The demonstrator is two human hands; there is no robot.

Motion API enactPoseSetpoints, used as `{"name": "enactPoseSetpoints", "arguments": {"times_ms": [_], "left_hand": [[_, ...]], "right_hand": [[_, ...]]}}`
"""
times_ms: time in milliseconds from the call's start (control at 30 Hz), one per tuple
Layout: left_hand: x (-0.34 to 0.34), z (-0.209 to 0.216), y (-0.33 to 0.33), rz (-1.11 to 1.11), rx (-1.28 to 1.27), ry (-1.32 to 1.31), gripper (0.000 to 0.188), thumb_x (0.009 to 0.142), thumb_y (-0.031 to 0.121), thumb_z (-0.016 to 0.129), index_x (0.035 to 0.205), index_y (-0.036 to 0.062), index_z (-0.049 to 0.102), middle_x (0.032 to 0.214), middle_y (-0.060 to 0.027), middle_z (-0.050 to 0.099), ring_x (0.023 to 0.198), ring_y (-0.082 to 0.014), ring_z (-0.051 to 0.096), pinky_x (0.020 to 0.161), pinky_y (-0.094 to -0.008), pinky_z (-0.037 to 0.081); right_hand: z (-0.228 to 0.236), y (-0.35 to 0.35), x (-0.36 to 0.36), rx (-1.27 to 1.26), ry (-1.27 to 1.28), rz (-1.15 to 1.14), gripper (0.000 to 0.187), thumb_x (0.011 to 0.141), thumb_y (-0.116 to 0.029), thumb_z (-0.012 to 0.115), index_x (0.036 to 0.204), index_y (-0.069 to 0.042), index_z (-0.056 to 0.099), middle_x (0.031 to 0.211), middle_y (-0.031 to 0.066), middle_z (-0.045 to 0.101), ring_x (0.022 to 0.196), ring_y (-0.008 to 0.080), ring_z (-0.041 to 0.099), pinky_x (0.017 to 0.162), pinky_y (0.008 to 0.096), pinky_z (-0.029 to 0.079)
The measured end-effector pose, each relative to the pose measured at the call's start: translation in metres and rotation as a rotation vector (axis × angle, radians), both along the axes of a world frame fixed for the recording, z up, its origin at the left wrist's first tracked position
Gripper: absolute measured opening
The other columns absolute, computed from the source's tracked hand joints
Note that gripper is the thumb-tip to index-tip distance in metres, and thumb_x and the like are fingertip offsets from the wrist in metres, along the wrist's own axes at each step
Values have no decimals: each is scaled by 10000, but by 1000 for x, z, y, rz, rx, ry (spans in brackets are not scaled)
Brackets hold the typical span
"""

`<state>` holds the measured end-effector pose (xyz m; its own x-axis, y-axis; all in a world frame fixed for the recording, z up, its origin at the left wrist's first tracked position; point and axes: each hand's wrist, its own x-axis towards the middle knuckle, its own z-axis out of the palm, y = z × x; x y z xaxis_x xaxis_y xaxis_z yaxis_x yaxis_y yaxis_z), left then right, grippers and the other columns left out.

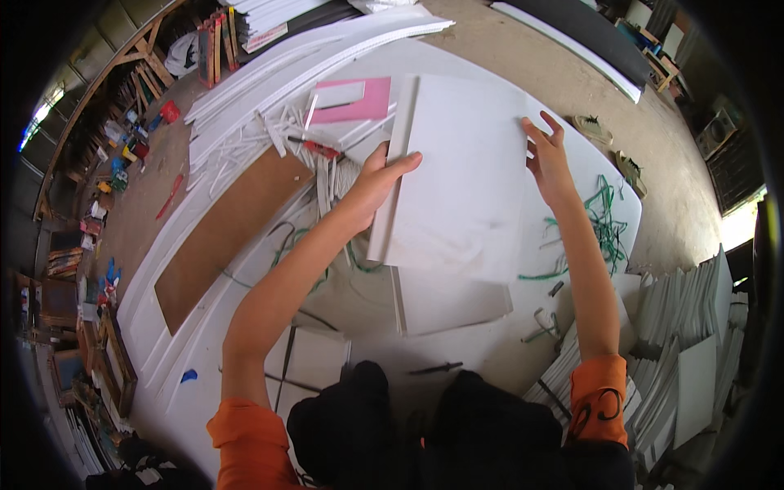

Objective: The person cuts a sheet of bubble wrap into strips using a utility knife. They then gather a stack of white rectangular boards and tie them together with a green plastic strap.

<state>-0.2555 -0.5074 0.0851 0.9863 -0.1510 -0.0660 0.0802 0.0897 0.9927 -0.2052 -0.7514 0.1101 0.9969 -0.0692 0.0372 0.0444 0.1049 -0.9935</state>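
My left hand (380,184) grips the left edge of a large white rectangular panel (469,163), its thumb lying on top. The panel is held up in front of me, and a raised strip or second sheet shows along its left side. At the panel's right edge is my right hand (552,163), fingers spread and curved; whether they touch the edge is hard to tell. Below the panel lies another white piece (449,306), partly covered by it. Left of my left hand, a red-handled tool (317,148) rests among thin white strips (282,129).
A brown board (229,237) and long white strips (286,65) lie at the left. Beyond is a pink sheet (376,100). Green strapping (604,220) tangles at the right, near shoes (629,173). White panels (686,327) stand stacked at the lower right. A dark tool (435,368) lies near my knees.
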Motion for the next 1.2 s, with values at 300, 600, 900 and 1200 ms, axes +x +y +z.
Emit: {"name": "enactPoseSetpoints", "arguments": {"times_ms": [300,600,900,1200], "left_hand": [[-69,-13,-3,4,226,62,830,758,410,576,1291,-46,132,1213,-196,321,1106,-249,367,927,-349,296],[-99,-124,-11,86,420,-90,877,767,288,568,1281,-96,-29,1311,-269,56,1241,-346,82,1019,-408,123],[-90,-109,-26,94,157,50,878,808,285,525,1284,-89,-111,1378,-230,-37,1291,-257,33,1036,-320,81],[-79,-193,41,226,769,-135,570,801,267,542,1227,-7,282,1272,-178,259,1168,-289,257,989,-372,197]], "right_hand": [[-21,8,-55,-305,202,213,697,740,-362,634,1255,-65,271,1104,192,419,1030,227,435,781,352,430],[-121,2,-73,-505,211,193,829,761,-471,564,1312,0,160,1283,228,265,1220,326,231,1003,376,201],[-107,5,-85,-492,149,352,779,821,-348,521,1341,-11,49,1391,177,102,1293,253,98,1034,322,110],[-176,-88,-42,-317,-19,167,327,815,-73,480,1124,-16,393,1038,103,540,923,185,529,812,281,399]]}}
